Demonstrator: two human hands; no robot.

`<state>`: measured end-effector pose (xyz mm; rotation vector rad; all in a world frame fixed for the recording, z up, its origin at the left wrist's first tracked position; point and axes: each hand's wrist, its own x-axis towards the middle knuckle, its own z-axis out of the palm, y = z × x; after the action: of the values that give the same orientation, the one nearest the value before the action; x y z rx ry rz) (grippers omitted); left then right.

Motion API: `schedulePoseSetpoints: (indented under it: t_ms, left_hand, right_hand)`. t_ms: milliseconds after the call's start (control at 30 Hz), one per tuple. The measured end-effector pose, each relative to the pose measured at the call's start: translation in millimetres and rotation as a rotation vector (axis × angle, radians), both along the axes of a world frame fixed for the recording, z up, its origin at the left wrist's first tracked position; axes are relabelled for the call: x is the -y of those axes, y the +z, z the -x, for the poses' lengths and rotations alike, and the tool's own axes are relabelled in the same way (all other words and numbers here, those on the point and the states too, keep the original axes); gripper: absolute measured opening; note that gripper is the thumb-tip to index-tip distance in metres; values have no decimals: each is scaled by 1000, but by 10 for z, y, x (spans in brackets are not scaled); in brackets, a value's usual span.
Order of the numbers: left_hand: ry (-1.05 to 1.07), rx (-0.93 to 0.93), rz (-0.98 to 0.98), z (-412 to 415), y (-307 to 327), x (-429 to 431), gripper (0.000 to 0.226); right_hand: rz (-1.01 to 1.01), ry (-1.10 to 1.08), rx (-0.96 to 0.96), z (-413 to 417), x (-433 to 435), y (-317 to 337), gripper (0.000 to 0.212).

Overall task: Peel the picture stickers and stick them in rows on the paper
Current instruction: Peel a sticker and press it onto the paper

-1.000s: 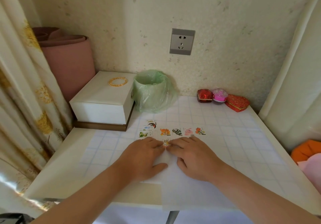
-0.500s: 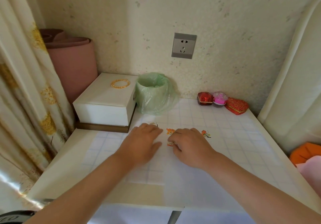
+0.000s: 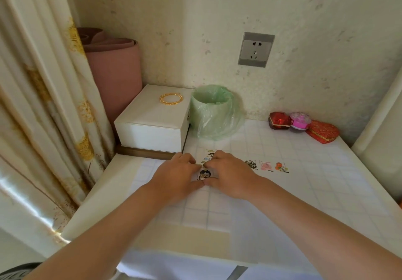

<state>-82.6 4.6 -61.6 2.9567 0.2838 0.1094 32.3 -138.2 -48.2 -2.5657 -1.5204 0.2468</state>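
Observation:
A thin white paper (image 3: 250,221) lies on the grid-patterned table and hangs over its front edge. A row of picture stickers (image 3: 266,166) sits on the paper to the right of my hands. My left hand (image 3: 176,177) and my right hand (image 3: 230,171) meet at the paper's far left part. Between their fingertips and thumbs they pinch a small sticker sheet (image 3: 204,174) with a dark round picture. More stickers (image 3: 208,155) show just beyond the fingers. What lies under the hands is hidden.
A white box (image 3: 152,125) with a gold bangle (image 3: 171,98) stands at the back left, beside a bin lined with a green bag (image 3: 214,111). Three small gift boxes (image 3: 302,125) sit at the back right. A curtain (image 3: 37,105) hangs at the left.
Both hands have moved away from me toward the sticker strip by the box. They now pinch a sticker sheet between them, and the row at the right is uncovered.

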Motion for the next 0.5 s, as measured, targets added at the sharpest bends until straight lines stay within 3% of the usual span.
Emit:
schedulePoseSetpoints:
  t_ms: [267, 400, 500]
  left_hand:
    - [97, 49, 305, -45, 51, -4, 45]
    - [182, 57, 682, -84, 113, 59, 29]
    - [258, 164, 884, -131, 188, 115, 16]
  right_hand:
    - [-106, -21, -86, -41, 34, 53, 49]
    - [-244, 32, -82, -73, 91, 47, 44]
    - [-388, 47, -169, -112, 150, 91, 49]
